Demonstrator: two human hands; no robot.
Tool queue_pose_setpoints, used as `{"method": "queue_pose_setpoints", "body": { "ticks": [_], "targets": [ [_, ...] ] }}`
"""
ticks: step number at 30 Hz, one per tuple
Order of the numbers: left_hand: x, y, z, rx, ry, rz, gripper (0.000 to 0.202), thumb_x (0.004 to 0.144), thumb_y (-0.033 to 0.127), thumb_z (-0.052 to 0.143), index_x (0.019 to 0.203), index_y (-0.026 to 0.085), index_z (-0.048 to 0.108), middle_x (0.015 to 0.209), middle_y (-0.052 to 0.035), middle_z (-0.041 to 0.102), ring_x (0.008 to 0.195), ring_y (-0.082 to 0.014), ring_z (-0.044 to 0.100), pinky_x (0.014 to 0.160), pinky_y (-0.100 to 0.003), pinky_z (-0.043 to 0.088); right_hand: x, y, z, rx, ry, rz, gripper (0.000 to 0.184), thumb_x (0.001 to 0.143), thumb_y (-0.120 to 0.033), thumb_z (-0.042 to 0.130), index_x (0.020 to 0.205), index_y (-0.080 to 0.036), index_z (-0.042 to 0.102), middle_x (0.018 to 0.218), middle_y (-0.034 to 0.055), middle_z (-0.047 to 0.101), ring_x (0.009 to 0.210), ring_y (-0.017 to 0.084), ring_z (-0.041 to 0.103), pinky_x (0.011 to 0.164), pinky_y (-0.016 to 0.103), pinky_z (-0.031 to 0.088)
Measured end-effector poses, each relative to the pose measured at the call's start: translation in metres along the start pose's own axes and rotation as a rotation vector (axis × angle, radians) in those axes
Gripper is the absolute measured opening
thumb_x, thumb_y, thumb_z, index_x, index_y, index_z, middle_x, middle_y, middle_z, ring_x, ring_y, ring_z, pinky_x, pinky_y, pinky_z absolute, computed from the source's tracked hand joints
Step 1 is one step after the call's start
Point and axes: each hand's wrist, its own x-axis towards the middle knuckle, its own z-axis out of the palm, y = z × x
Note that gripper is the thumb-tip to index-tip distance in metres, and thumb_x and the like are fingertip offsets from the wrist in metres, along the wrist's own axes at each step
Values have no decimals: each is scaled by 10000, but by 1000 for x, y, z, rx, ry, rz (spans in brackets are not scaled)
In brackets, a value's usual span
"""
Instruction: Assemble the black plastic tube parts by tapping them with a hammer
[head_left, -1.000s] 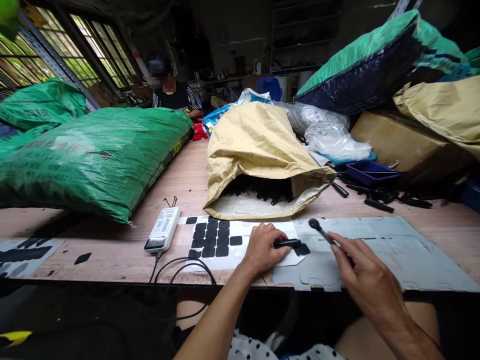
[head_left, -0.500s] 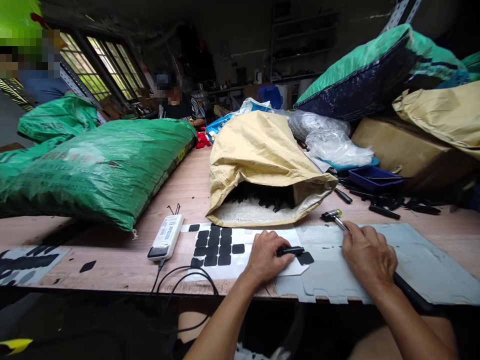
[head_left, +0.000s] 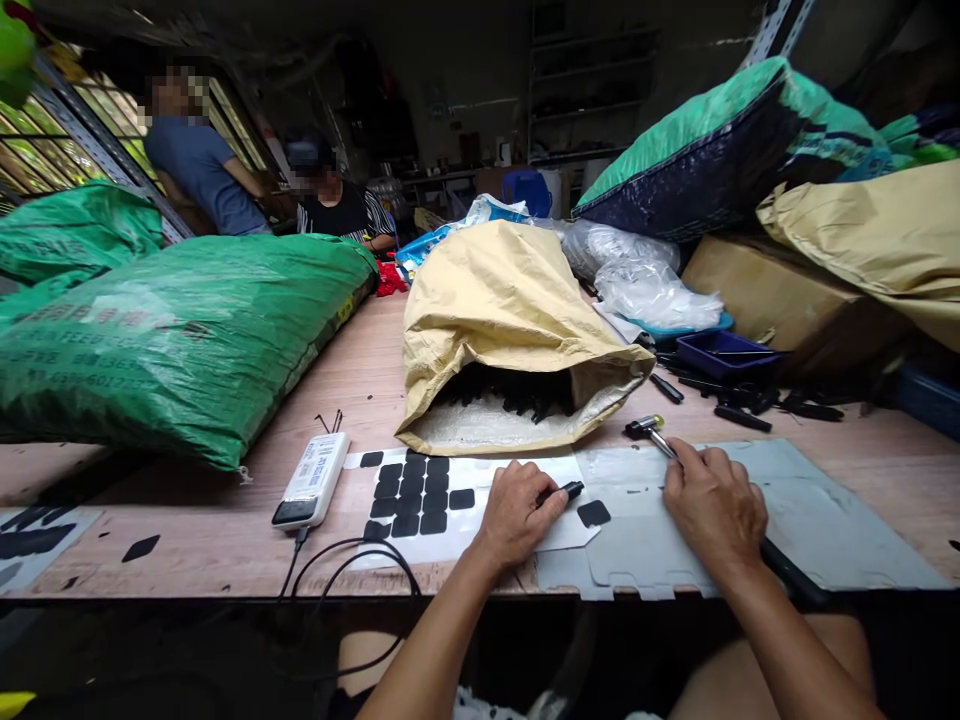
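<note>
My right hand (head_left: 712, 505) grips a hammer (head_left: 663, 443) with a metal shaft and a small head, yellow at one end. Its black handle comes out behind my wrist, over the grey board (head_left: 817, 510). In the fingers of my left hand (head_left: 517, 510) is a black elongated part (head_left: 564, 494), mostly covered by the hand. That hand rests over a white sheet (head_left: 465, 535) with rows of black rounded square pads (head_left: 411, 483). One loose black pad (head_left: 594, 513) lies just right of the part.
A tan sack (head_left: 510, 300) opens toward me, with black pieces inside. Left are a green sack (head_left: 187, 340) and a white power bank (head_left: 311, 482) with a black cable. A purple tray (head_left: 727, 355) and black parts (head_left: 742, 417) lie right. Two people (head_left: 199, 165) are behind.
The view has turned slightly, so the table things sit further left. The black part shows less beyond my left fingers and tilts up more. My right hand still grips the hammer.
</note>
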Motion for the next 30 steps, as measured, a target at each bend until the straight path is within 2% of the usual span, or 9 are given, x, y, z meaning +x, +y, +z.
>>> {"method": "queue_pose_setpoints", "body": {
  "ticks": [7,11,13,15,18,21,25,27,30],
  "targets": [
    [2,0,0,21,0,4,200,918,341,634,782,204,685,822,-1,658,869,-180,534,806,-342,330,1,-1,-1,10,-17,13,335,979,-260,505,1254,-236,695,941,70,613,825,195,470,681,330,205],
    [-13,18,-13,-45,-27,29,155,899,336,655,835,200,694,840,-11,672,879,-185,551,840,-338,352,1,-2,-2,12,-35,10,342,971,-255,510,1265,-228,683,928,72,607,827,197,475,676,332,213],
    [-34,31,-20,-130,-113,53,158,905,359,656,928,213,713,843,-7,680,839,-172,565,816,-313,373,1,-2,-3,13,-40,10,344,975,-254,500,1267,-225,679,926,72,605,828,197,476,671,332,212],
    [-63,39,-21,-248,-281,41,212,918,406,648,1024,241,729,829,5,691,775,-152,578,742,-276,386,1,-1,-4,15,-41,12,342,975,-254,496,1263,-223,677,933,75,605,835,198,478,672,334,213],
    [-107,31,-2,-348,-491,-109,314,890,515,671,1093,289,748,870,8,719,796,-163,610,699,-249,401,1,-1,-3,12,-45,11,337,970,-258,502,1257,-223,676,944,79,606,837,201,473,673,336,210],
    [-134,3,36,-286,-521,-386,362,849,551,686,1084,286,762,909,-6,733,844,-203,631,745,-282,441,1,0,-2,11,-38,4,337,975,-261,492,1252,-224,680,933,75,601,832,200,470,672,332,203],
    [-142,-30,76,-208,-505,-718,369,876,558,610,996,254,781,877,-42,726,894,-263,667,790,-351,479,1,1,0,6,-19,-7,338,979,-257,486,1252,-217,682,925,71,593,841,201,467,671,327,190],
    [-140,-33,82,-190,-529,-739,376,886,549,591,998,248,787,889,-61,730,937,-283,681,814,-369,485,1,1,0,7,-10,-8,337,979,-257,488,1253,-217,681,930,71,593,840,198,462,670,324,181],
    [-136,-21,76,-192,-547,-619,388,871,507,622,1119,249,771,976,-74,753,947,-281,690,830,-372,495,0,0,0,5,-7,-6,337,985,-262,486,1258,-223,679,932,69,596,831,196,455,671,324,179]
  ]
}}
